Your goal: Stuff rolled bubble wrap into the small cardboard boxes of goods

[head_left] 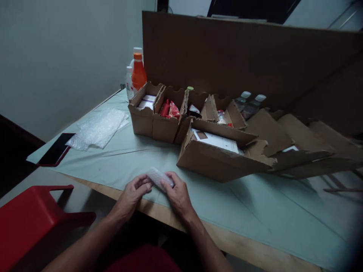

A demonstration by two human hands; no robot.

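Note:
Both my hands rest near the front edge of the table and hold a small bundle wrapped in bubble wrap. My left hand pinches its near left end with curled fingers. My right hand closes over its right end. What is inside the wrap is hidden. An open cardboard box with a white item in it lies just beyond my right hand.
A row of small open cardboard boxes holds red packets and other items. Bubble wrap sheets and a dark phone lie at the left. Bottles stand behind. A cardboard wall closes the back. A red stool stands lower left.

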